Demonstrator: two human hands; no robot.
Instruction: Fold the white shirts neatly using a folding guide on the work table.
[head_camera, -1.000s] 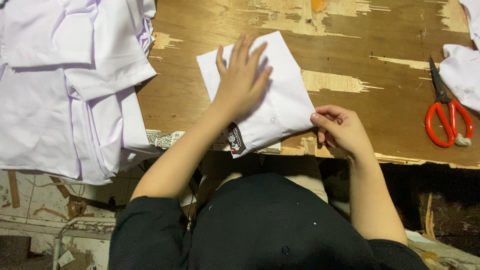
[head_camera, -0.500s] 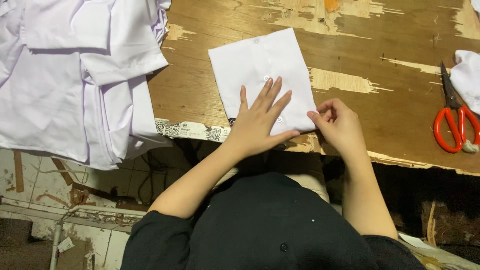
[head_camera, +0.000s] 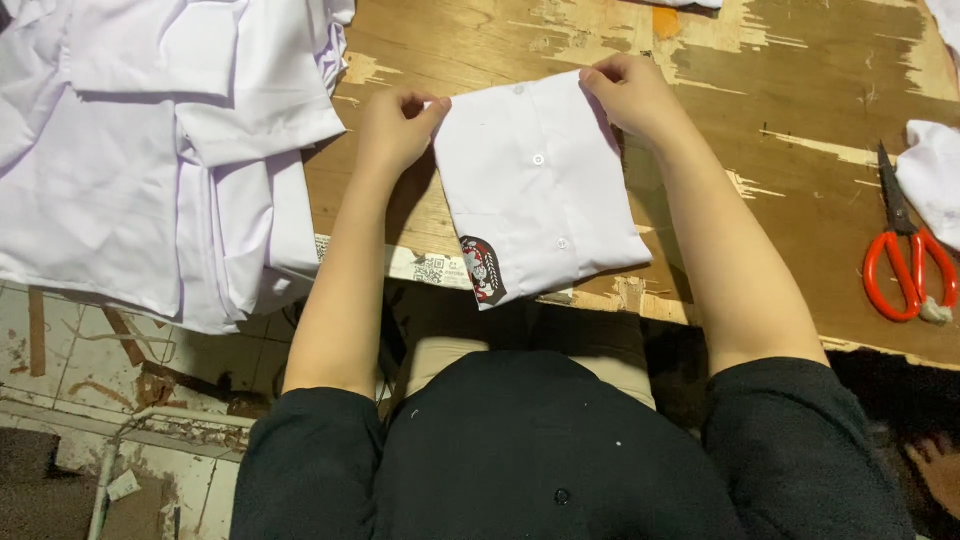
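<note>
We pinch the far corners of the folded white shirt (head_camera: 535, 185) with left hand (head_camera: 395, 125) and right hand (head_camera: 630, 95) fingers; fold looks nearly complete, stacking on the shirt pile (head_camera: 150, 150) remains.

Bright overhead light, sharp focus, soft arm shadows on the wooden table (head_camera: 780, 180), dim floor below

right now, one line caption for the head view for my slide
Both hands, left hand and right hand, pinch the far corners of a folded white shirt on a worn wooden table.
</note>
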